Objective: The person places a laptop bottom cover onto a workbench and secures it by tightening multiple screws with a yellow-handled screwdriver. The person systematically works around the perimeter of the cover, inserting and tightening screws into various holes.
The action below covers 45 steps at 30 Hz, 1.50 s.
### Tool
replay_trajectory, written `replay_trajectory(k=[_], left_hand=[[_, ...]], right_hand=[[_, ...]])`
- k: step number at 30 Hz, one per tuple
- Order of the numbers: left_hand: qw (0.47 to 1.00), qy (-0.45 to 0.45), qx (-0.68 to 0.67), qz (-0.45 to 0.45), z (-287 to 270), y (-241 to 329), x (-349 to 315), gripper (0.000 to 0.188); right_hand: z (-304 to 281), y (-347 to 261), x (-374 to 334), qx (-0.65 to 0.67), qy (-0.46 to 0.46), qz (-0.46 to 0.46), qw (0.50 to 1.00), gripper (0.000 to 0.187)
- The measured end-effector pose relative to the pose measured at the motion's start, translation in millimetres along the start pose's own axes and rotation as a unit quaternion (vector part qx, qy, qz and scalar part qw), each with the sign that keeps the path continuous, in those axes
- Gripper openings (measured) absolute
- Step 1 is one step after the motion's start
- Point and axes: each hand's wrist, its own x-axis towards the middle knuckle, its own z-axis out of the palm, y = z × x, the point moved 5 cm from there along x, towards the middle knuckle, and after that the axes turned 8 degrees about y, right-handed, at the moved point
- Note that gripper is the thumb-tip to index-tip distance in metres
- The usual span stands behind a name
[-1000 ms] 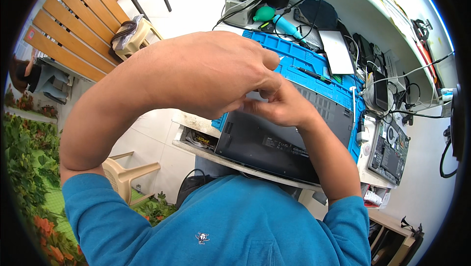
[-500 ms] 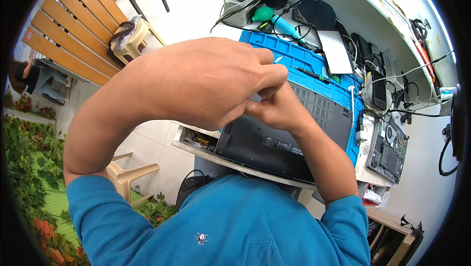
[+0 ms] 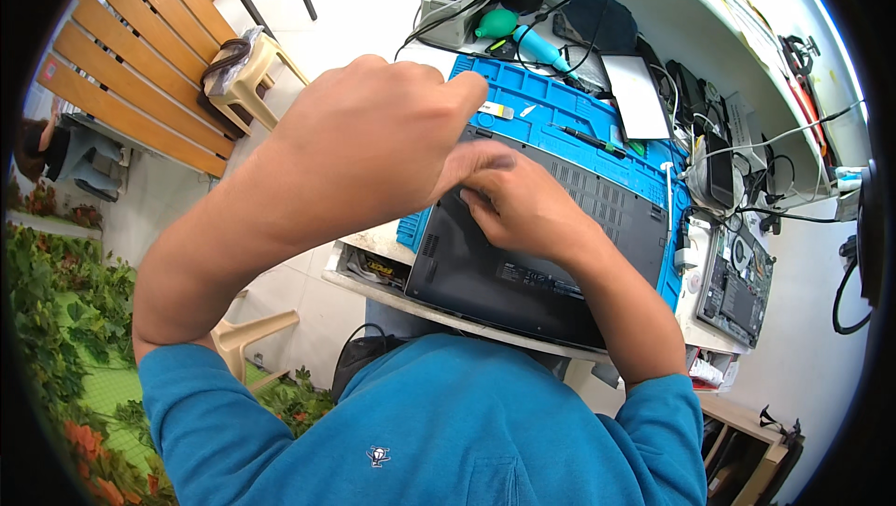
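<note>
your left hand [image 3: 373,147] is hovering high over the bench, fingers curled in a loose clench with the fingertips pinched together above the far left corner of the dark laptop [image 3: 537,254]. whether something small is caught in that pinch, i cannot tell; the knuckles are hiding it. your right hand [image 3: 518,203] is resting on the laptop's underside near the same corner, fingers bent and pressing down on the panel, and the left fingertips are meeting it just above.

the laptop is lying upside down, its bottom cover facing you, on the blue work mat [image 3: 579,119], with its near edge reaching over the front edge of the white bench [image 3: 411,296]. judging by what shows, the cover is still seated and flat all round, so the work at that corner looks to be in an early stage; no gap is showing along the seams you can see. the rest of the cover is untouched.

for moving room: the mat beyond the laptop is carrying a thin dark tool [image 3: 593,140] and a pale flat tablet-like slab [image 3: 637,95], and a teal blower [image 3: 523,35] is sitting just past the mat among cables. to the right, a second opened device [image 3: 737,277] is lying close beside the mat. the left side is dropping straight off the bench to the floor, so that edge is offering no support.
</note>
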Motion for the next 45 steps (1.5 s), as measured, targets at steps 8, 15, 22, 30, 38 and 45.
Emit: replay_trajectory(k=[8,15,22,30,38,45], left_hand=[[0.992,0.022,-0.063,0.11,-5,-4,7,0.043],[0.96,0.165,-0.224,-0.012,18,-19,-26,0.074],[0.879,0.305,-0.363,-0.044,40,-41,-32,0.105],[0.871,0.409,-0.262,-0.077,94,-102,62,0.09],[0.891,0.372,-0.234,-0.109,132,-118,77,0.088],[0.883,0.387,-0.246,-0.098,133,-114,84,0.089]], right_hand=[[11,-2,-15,-0.11,-0.011,-0.033,0.993,0.041],[15,-18,-36,-0.214,-0.025,-0.092,0.972,0.054],[28,-18,-51,-0.22,-0.018,-0.061,0.973,0.052],[30,-33,-72,-0.235,-0.03,-0.035,0.971,0.053],[12,-46,-136,-0.176,-0.03,0.047,0.983,0.057],[11,-47,-151,-0.144,-0.006,0.064,0.988,0.056]])
